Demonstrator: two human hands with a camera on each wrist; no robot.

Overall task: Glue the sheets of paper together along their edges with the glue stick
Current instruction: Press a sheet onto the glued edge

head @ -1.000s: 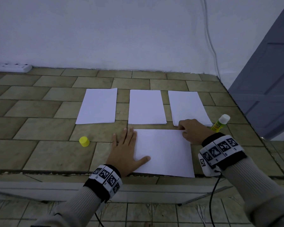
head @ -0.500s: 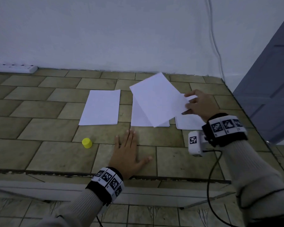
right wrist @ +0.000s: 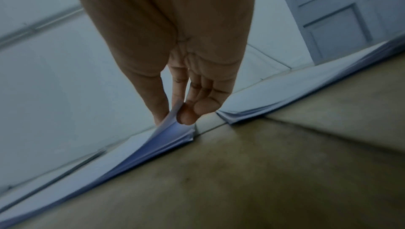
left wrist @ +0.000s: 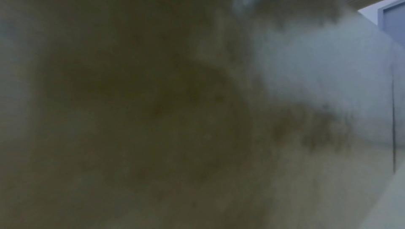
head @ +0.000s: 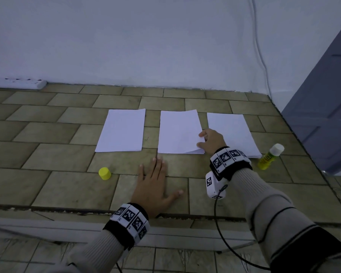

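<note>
On the tiled floor [head: 47, 150] in front of you lie three stacks of white paper in a row: a left stack [head: 121, 131], a middle stack [head: 177, 133] and a right stack [head: 232, 131], each apart from its neighbour. Your right hand [head: 212, 141] pinches the top sheet [right wrist: 173, 125] of the middle stack at its right edge, thumb and fingers [right wrist: 186, 116] closed on the lifted paper. Your left hand [head: 154, 188] lies flat on the floor near you, its fingers straight and spread, holding nothing. Just beside the right stack's near corner you have the uncapped glue stick [head: 270, 156]; its yellow cap [head: 104, 173] stands left of your left hand. The left wrist view is too blurred to read.
</note>
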